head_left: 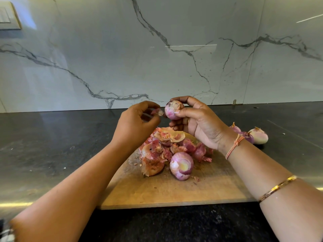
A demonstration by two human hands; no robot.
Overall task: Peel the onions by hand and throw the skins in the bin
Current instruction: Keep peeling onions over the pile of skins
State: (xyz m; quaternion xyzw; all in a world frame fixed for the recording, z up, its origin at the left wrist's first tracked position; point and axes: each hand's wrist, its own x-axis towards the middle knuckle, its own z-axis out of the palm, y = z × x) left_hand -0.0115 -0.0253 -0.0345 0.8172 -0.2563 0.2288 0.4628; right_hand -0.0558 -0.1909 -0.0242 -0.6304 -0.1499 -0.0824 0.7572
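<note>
My right hand (195, 123) holds a small purple onion (172, 110) up above the wooden cutting board (174, 191), fingers and thumb curled round it. My left hand (136, 124) pinches a scrap of pink skin (158, 112) just left of that onion. A heap of torn onion skins (166, 147) lies on the far part of the board. One peeled onion (181, 165) rests on the board in front of the heap. No bin is in view.
More peeled onions (258, 136) lie on the dark countertop (52, 145) to the right of the board, behind my right wrist. A marble wall (157, 49) rises at the back. A switch plate (8, 16) sits at the top left.
</note>
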